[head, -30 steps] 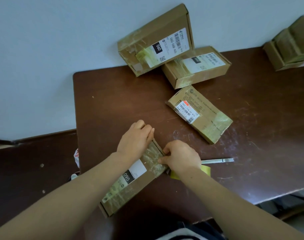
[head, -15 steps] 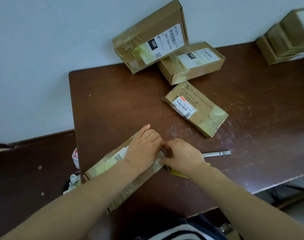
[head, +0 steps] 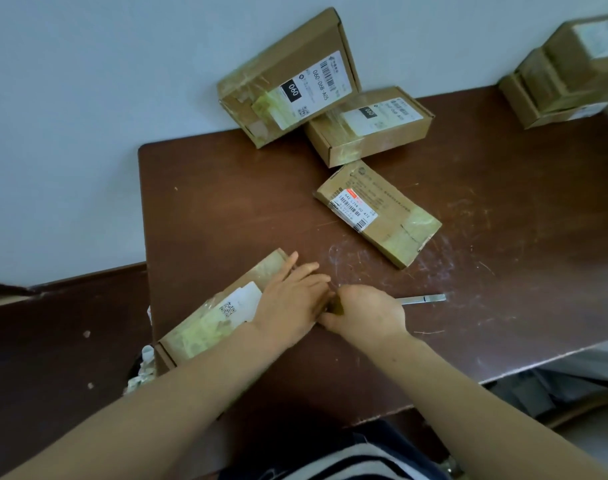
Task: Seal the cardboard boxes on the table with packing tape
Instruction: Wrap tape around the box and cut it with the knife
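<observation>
Here, left hand [head: 288,304] on taped box [head: 205,329]

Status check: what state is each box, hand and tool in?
Near box, flat, taped, held down.
Left hand, fingers straight, pressing on it.
Right hand, curled at its end; grip hidden.
Leaning box, closed, taped, propped against wall.
Wall-side box, flat, closed, taped.
Middle box, flat, closed, taped.
Far-right boxes, stacked, blurred.
Metal tool, lying on table.

Dark brown, scratched wooden table [head: 226,209]. On it lie:
- a taped cardboard box with QR label [head: 209,327], overhanging the near left edge
- a flat barcode-labelled cardboard box [head: 378,216] at centre
- a white-labelled cardboard box [head: 368,129] at the far edge
- a tilted cardboard box [head: 288,77] leaning on it
- stacked cardboard boxes [head: 565,84] far right
- a thin silver metal strip [head: 422,299]
</observation>
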`<state>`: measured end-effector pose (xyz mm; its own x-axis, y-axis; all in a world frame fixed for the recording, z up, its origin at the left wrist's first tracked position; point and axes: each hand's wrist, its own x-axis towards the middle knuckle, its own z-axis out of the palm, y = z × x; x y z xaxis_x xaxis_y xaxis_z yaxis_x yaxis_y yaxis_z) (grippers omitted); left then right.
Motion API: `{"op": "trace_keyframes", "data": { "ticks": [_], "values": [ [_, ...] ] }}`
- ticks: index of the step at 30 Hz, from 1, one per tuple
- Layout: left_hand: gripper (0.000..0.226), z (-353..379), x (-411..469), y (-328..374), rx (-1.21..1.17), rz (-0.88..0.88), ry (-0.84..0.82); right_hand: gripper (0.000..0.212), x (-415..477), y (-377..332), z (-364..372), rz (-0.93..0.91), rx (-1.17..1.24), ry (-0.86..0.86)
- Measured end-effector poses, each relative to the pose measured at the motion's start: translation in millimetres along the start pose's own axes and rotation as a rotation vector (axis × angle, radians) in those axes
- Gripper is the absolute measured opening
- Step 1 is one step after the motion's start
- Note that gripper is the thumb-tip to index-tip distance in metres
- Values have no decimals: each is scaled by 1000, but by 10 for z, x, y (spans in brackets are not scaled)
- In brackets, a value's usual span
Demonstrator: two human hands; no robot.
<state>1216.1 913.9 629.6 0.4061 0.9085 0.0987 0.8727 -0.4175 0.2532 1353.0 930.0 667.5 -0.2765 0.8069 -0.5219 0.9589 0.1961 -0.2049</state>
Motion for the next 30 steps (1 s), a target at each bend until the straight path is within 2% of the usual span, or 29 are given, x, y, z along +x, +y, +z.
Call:
{"op": "trace_keyframes", "data": {
  "ticks": [4, 7, 8, 12, 15, 17, 20, 22, 24, 27, 28, 30],
  "values": [
    [36, 84, -84, 33, -8, -70, 11, 32, -24, 51, 0, -29, 57, 8],
    [39, 134, -125, 13, -104, -74, -3, 61, -69, 188, -90, 5, 252, -58],
    [36, 143, -126, -1, -95, -54, -4, 64, -87, 238, -113, -13, 282, -80],
    [30, 137, -150, 52, -9, 8, -1, 58, -194, 366, -99, -113, 366, -90],
    [37, 56, -102, 50, -69, -14, -128, 48, -283, 435, -71, -68, 403, -74],
    [61, 13, -90, -9, -101, -77, -263, 38, -322, 479, -67, -48, 443, -55],
    [126, -44, -238, -54, 29, -319, -380, 32, -332, 448, -61, -80, 457, -55],
    [145, -82, -397, -19, 79, -508, -483, 33, -324, 431, -55, -79, 447, -50],
    [147, -103, -496, 49, 27, -608, -565, 39, -330, 428, -69, -67, 374, -55],
    [135, -238, -457, 35, -81, -595, -580, 44, -405, 424, -155, -90, 417, -48],
    [132, -309, -440, 2, -166, -586, -617, 41, -432, 423, -208, -103, 508, -37],
    [122, -495, -437, -98, -541, -619, -673, 34, -500, 416, -373, -135, 822, -69]
  ]
}}
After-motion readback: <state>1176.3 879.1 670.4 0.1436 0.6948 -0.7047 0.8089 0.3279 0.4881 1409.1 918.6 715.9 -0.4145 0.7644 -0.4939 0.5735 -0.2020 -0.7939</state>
